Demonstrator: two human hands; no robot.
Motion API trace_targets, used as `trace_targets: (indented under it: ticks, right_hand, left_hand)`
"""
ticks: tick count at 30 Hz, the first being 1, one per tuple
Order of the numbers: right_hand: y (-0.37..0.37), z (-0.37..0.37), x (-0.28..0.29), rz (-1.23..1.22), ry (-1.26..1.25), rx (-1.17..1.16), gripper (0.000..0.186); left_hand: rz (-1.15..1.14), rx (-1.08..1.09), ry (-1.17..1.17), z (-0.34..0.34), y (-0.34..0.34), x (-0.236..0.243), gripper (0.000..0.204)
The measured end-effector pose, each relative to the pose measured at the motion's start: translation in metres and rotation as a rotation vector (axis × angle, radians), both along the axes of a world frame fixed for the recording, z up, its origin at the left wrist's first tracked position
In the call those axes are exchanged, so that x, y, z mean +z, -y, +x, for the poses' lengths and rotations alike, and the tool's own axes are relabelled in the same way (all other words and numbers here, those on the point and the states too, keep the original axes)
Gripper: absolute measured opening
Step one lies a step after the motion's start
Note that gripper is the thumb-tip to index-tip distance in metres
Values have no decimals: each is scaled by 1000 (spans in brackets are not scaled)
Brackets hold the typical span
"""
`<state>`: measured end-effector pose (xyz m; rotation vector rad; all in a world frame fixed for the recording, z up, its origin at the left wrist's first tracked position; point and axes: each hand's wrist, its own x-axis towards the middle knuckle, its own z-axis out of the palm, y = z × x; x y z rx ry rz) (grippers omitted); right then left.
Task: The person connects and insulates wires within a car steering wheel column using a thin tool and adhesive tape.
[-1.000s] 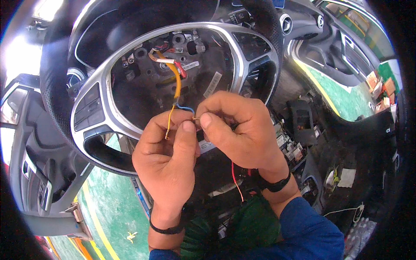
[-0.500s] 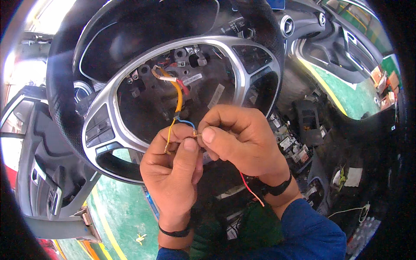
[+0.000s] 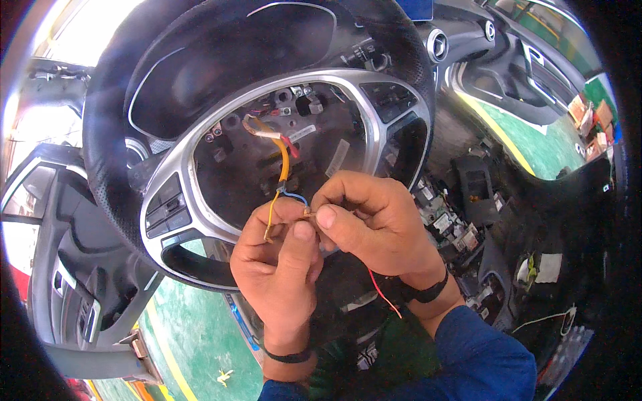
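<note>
My left hand [image 3: 274, 267] is closed, thumb and index pinched at the small brass terminal [image 3: 306, 215] on the end of a blue wire [image 3: 297, 196]. My right hand [image 3: 371, 227] pinches at the same terminal from the right; its fingertips partly hide it. A thin yellow wire [image 3: 271, 214] with a terminal end hangs over my left index finger. Both wires come from an orange sleeved cable [image 3: 285, 164] with a red connector [image 3: 292, 148], inside the open hub of a steering wheel [image 3: 167, 212]. A red wire [image 3: 380, 292] hangs below my right hand, its upper part hidden.
A car interior surrounds me: dashboard [image 3: 461, 47], left door panel [image 3: 87, 267] and far right door panel [image 3: 521, 87]. Exposed components [image 3: 455, 227] lie at the centre console. Green floor [image 3: 200, 334] shows through both doorways, with cardboard boxes [image 3: 592, 120] outside on the right.
The wheel and both hands sit lower and slightly right in the picture than a second ago. Both hands still pinch at the blue wire's end, with only slight finger movement.
</note>
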<state>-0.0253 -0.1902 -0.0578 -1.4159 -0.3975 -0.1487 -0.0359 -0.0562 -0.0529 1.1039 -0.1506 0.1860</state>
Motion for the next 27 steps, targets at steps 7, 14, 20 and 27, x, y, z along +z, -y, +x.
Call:
trace_targets:
  ticks: [7, 14, 20, 27]
  right_hand:
    - [-1, -3, 5, -122, 61, -100, 14]
    - [0, -6, 6, -262, 168, -190, 16]
    - [-1, -9, 10, -316, 188, -197, 18]
    - [-1, -11, 9, -234, 70, -138, 19]
  left_hand:
    - [-34, -7, 16, 2, 0, -3, 12]
    - [-22, 37, 42, 3, 5, -7, 10]
    - [-40, 4, 47, 1, 1, -8, 10]
    - [-19, -3, 51, 2, -2, -11, 10]
